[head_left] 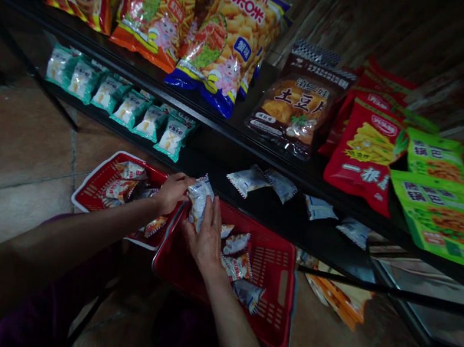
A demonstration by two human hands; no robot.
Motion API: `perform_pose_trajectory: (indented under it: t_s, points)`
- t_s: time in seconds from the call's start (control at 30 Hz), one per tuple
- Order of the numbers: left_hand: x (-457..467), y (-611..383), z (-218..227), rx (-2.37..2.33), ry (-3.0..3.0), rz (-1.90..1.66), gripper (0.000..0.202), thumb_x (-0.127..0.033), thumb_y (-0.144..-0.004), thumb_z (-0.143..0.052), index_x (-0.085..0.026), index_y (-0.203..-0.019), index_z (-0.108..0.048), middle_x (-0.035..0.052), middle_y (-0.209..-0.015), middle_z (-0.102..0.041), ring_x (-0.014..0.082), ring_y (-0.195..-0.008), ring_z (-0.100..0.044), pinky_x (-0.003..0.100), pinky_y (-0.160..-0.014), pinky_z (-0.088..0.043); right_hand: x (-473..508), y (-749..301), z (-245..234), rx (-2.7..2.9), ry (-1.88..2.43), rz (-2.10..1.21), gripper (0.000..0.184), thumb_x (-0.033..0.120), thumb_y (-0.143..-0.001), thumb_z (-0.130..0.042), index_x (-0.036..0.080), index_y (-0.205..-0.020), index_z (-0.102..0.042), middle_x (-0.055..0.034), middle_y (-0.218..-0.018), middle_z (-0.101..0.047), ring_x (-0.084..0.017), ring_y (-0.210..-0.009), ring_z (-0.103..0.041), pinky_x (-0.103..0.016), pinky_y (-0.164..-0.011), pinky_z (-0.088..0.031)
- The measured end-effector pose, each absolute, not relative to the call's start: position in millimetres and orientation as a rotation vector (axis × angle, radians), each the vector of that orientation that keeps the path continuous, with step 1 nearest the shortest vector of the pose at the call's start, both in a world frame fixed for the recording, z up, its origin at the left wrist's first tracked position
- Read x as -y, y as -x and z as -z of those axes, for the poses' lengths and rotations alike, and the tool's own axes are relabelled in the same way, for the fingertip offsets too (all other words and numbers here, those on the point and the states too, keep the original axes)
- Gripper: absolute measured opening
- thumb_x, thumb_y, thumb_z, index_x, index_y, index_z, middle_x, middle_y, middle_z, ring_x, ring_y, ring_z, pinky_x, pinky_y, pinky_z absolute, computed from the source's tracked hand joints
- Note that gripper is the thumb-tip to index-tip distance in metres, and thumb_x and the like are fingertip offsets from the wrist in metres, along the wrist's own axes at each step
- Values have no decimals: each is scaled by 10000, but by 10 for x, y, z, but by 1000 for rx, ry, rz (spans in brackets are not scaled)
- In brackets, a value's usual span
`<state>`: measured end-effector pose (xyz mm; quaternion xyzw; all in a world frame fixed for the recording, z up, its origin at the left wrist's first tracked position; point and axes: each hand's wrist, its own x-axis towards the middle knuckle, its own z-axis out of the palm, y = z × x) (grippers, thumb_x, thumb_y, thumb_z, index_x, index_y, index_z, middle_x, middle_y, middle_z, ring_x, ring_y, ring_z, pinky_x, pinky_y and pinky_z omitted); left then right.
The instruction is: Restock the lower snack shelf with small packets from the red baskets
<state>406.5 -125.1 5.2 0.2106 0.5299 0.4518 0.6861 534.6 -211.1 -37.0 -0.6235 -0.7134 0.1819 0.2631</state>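
Observation:
Between my two hands is a small white and blue snack packet, above the inner rims of two red baskets. My left hand pinches its left edge with curled fingers. My right hand presses along its right and lower side, fingers fairly straight and thumb on the left. Several small packets lie in the right red basket below. In the white-rimmed left basket are more orange and white packets, partly covered by my left forearm.
On the black lower shelf, green snack packets stand in a row at left, and several white-blue packets lie loosely at right. The upper shelf holds large snack bags and overhangs it. Orange packaging lies low on the right.

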Motion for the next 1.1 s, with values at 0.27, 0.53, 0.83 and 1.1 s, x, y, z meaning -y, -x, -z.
perform_pose_trajectory:
  t_s: [0.27,0.53,0.83,1.1]
  points:
    - [1252,-4056,-82,-1128,-508,-946,219,-357,-699,-659,-161,-775,-599,49,-834,-618,169,-786,-583,310,-698,-507,2046,-5381,408,1674,1651,-702,635,202,-835,-467,141,-1442,-287,-147,-1445,-408,-262,-1359,-354,-478,-1120,-299]
    - [1269,-4033,-135,-1095,-754,-909,146,-66,-672,-611,-159,-742,-699,19,-716,-648,114,-659,-564,210,-630,-462,1981,-5395,158,973,1402,-1341,536,334,-765,-609,207,-1275,-505,-63,-1133,-666,-222,-1014,-624,-427,-962,-460]
    - [1301,-4077,-146,-1036,-605,-915,255,-40,-691,-631,-171,-907,-661,36,-825,-678,119,-678,-612,216,-617,-488,1914,-5506,34,329,1185,-1661,383,266,-664,-745,224,-1019,-608,-12,-933,-722,-189,-819,-682,-363,-746,-582]
    - [1290,-4096,-76,-1084,-571,-947,347,-42,-704,-639,-162,-1030,-625,39,-800,-655,130,-656,-623,244,-613,-504,1938,-5481,49,398,1212,-1600,369,372,-702,-741,247,-1024,-612,-12,-1057,-689,-192,-995,-640,-445,-838,-557]
